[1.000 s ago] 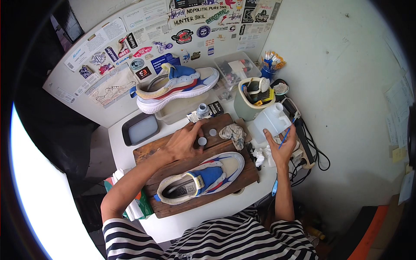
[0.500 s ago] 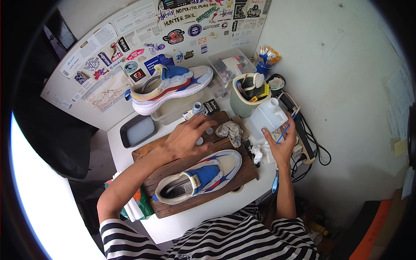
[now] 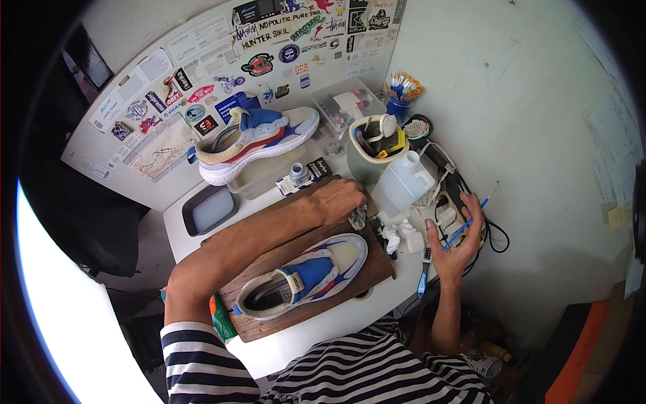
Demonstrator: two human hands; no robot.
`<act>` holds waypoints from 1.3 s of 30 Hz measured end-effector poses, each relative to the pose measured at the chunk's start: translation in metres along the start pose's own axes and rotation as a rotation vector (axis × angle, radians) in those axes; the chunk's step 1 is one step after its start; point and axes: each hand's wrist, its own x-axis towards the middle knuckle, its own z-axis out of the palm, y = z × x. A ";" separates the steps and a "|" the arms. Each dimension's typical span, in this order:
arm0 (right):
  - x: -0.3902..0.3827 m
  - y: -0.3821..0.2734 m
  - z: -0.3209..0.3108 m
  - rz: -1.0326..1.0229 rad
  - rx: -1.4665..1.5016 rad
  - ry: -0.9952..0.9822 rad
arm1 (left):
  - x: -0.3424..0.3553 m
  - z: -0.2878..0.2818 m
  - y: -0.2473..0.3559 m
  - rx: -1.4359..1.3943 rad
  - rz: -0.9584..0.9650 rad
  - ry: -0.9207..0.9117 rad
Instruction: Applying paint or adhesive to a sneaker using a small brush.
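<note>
Crumpled cloth (image 3: 357, 217) half hidden under left hand (image 3: 338, 200), right hand (image 3: 455, 246) holding paintbrush (image 3: 471, 222)

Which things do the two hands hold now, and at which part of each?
The right hand holds a thin blue brush near its middle. The left hand rests on a crumpled cloth; its grip is hidden.

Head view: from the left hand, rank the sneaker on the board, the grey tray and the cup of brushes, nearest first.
From the left hand:
1. Sneaker on the wooden board, just below the hand.
2. Cup of brushes, up and to the right by the wall.
3. Grey tray, far left on the table.
</note>
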 end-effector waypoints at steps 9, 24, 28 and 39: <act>0.001 -0.045 -0.011 -0.139 0.287 0.048 | -0.004 0.002 0.001 -0.013 -0.054 0.013; 0.003 -0.083 -0.009 -0.102 0.622 -0.172 | -0.043 -0.064 0.014 -0.175 -0.174 0.090; 0.019 -0.092 0.007 -0.026 0.799 -0.351 | -0.108 -0.112 0.035 -0.206 -0.308 0.147; 0.048 -0.102 0.110 0.030 0.610 -0.625 | -0.276 -0.057 0.079 -0.369 -0.882 0.467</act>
